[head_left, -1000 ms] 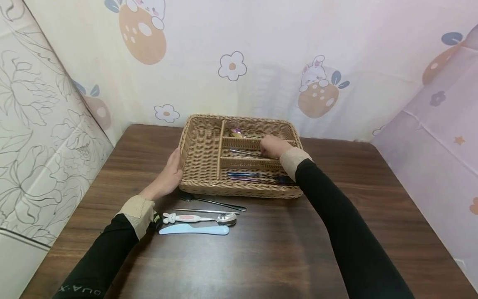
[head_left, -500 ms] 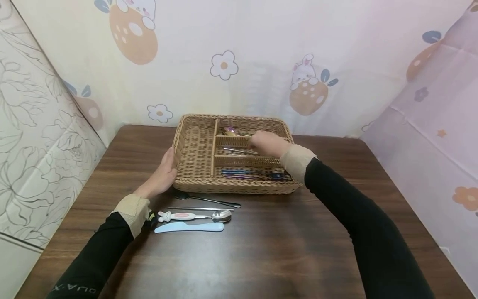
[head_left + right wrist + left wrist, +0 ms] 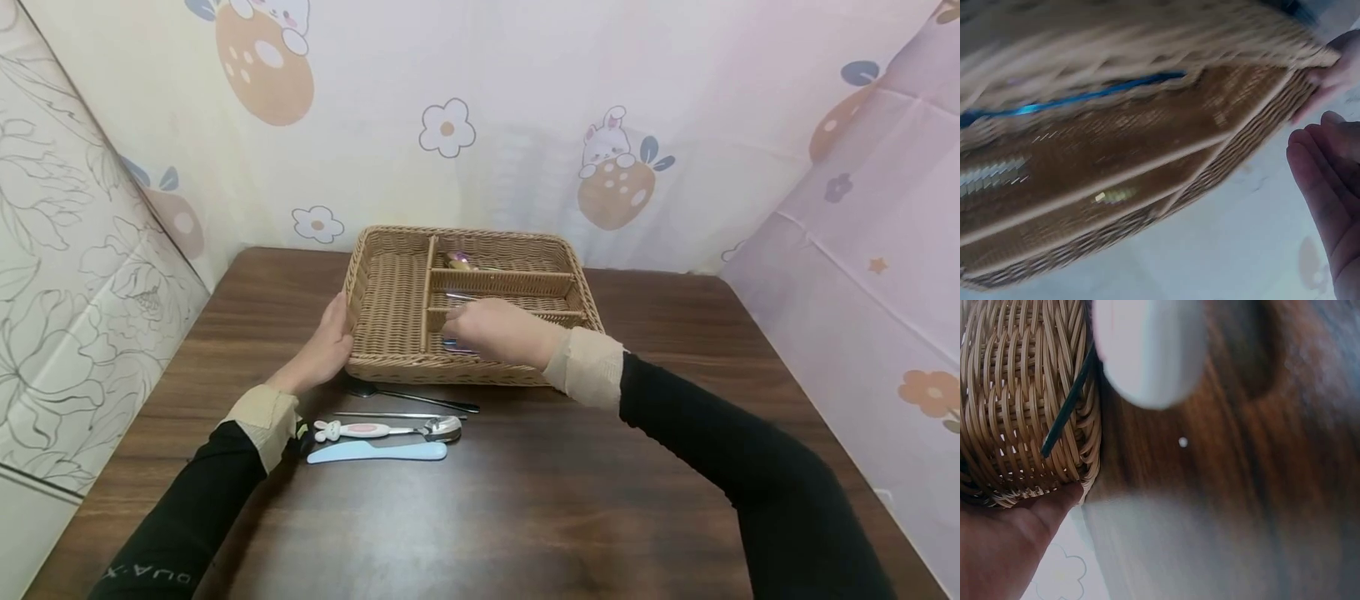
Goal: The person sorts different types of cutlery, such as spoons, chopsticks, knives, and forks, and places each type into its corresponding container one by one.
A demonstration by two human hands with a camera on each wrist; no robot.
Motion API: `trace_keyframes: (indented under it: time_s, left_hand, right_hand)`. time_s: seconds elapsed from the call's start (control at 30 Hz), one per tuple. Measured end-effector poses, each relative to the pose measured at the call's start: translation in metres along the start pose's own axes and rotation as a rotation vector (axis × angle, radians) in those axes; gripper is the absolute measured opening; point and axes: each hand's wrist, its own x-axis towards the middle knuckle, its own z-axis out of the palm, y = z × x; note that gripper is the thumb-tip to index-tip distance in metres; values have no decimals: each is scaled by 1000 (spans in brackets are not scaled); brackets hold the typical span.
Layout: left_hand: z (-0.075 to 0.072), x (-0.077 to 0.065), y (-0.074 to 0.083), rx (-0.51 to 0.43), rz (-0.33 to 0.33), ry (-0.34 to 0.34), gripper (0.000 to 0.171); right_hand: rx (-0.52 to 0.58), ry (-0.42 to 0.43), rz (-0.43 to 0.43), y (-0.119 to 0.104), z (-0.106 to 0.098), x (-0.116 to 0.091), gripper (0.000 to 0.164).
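Observation:
A wicker cutlery basket with several compartments stands at the table's back. My left hand presses against its left end with fingers fairly straight; in the left wrist view the hand touches the woven wall. My right hand hovers over the front compartment. Its fingers are loosely bent in the right wrist view, with nothing visible between them. Below it lies a blue utensil, partly hidden. Before the basket lie a dark spoon, a thin silver rod, a bunny-handled spoon and a light blue knife.
A gold-coloured spoon sits in the back compartment and a silver utensil in the middle one. Dividers separate the compartments. A printed curtain hangs behind the brown wooden table.
My right hand has come out of the middle compartment and moved left and towards me, over the front one. The left hand stays at the basket. The head view has shifted slightly.

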Motion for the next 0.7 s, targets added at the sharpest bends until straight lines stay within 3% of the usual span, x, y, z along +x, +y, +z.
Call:
trace_keyframes:
  time_s: [0.37,0.7]
  left_hand:
    - [0,0,-2,-51,55,24,76]
    - [0,0,-1,3,1,6,76]
  right_hand:
    - [21,-25,-84,-49,12,15,16]
    - [7,-101,-124,-84,36,19,9]
